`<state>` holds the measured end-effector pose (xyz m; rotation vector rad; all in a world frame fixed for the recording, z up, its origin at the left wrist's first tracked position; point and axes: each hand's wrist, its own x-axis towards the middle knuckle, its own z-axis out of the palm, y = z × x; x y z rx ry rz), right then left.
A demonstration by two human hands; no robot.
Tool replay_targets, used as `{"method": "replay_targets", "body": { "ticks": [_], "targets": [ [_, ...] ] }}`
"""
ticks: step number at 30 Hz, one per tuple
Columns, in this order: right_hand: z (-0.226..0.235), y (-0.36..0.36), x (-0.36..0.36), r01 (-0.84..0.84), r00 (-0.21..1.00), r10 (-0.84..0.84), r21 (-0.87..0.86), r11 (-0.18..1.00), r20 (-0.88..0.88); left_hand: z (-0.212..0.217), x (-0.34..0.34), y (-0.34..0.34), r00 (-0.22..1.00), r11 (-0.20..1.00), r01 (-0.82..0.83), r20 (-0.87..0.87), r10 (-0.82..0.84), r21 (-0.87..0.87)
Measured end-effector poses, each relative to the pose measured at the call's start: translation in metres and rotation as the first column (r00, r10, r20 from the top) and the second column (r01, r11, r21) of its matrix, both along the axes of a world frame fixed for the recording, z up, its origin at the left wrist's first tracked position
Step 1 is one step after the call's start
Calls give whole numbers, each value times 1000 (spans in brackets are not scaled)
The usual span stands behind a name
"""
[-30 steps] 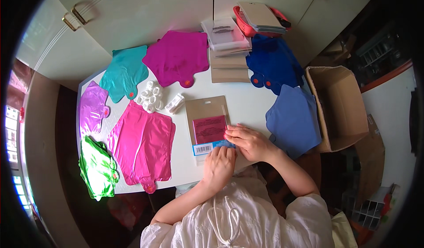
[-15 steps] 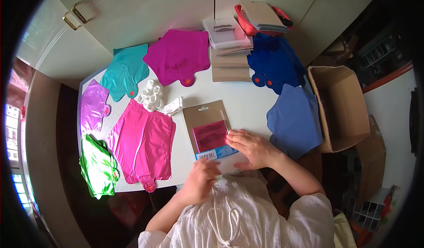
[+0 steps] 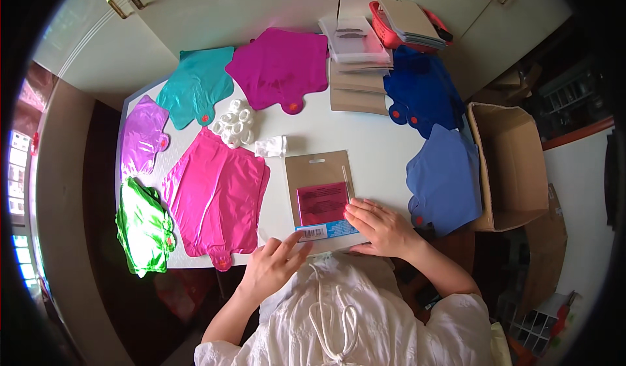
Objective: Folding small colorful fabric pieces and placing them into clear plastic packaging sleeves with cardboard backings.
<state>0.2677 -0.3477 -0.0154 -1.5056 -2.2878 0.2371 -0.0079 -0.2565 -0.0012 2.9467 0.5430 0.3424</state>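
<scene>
In front of me on the white table lies a brown backing card (image 3: 297, 170) with a hang slot at its top. A folded pink foil sheet (image 3: 323, 203) rests on it, with a blue label strip (image 3: 336, 228) along the near end. A thin clear straw-like stick (image 3: 347, 180) runs beside the foil. My right hand (image 3: 385, 230) lies flat with its fingertips on the card's right edge, near the foil. My left hand (image 3: 277, 263) is by the near left corner, fingers apart and holding nothing; whether a fingertip touches the label is unclear.
Flat foil balloons ring the table: pink (image 3: 215, 196), green (image 3: 143, 229), lilac (image 3: 143, 138), teal (image 3: 195, 86), magenta (image 3: 280, 69), dark blue (image 3: 424, 89), pale blue (image 3: 447, 180). White ribbon rolls (image 3: 233, 125), brown cards (image 3: 357, 94), a clear tray (image 3: 355, 40) and a cardboard box (image 3: 512, 170) surround too.
My left hand has drawn left, and its fingers have spread. My right hand stays at the card's right edge. The whole view has shifted slightly.
</scene>
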Motion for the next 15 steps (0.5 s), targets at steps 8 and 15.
{"method": "replay_targets", "body": {
  "ticks": [8, 15],
  "targets": [
    [-5, -9, -2, -12, 999, 16, 101, 995, -39, -11, 2, 10, 984, 998, 29, 177, -20, -48],
    [-10, -5, -15, 125, 991, -112, 198, 972, -75, -16, 21, 10, 923, 959, -111, 330, 196, -259]
  ]
}}
